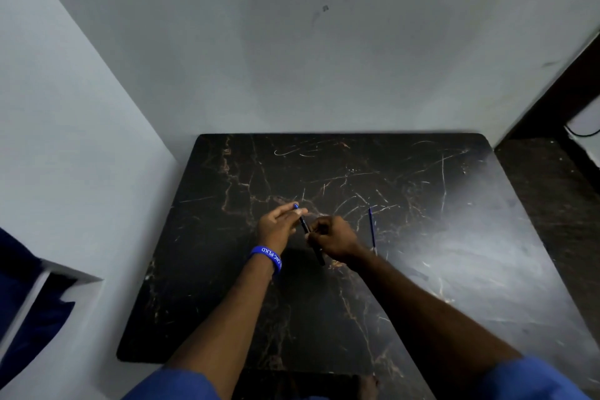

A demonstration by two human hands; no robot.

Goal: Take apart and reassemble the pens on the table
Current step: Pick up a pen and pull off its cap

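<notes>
Hands both closed, seemingly, around one dark pen

Both hands, left hand and right hand, grip a dark pen; a refill lies beside.

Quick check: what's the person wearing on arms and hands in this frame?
Both hands are bare, no gloves: left hand, right hand. The left wrist carries a blue wristband with white lettering. Blue short sleeves show at the bottom edge of the view; forearms uncovered. No rings or watch visible.
</notes>
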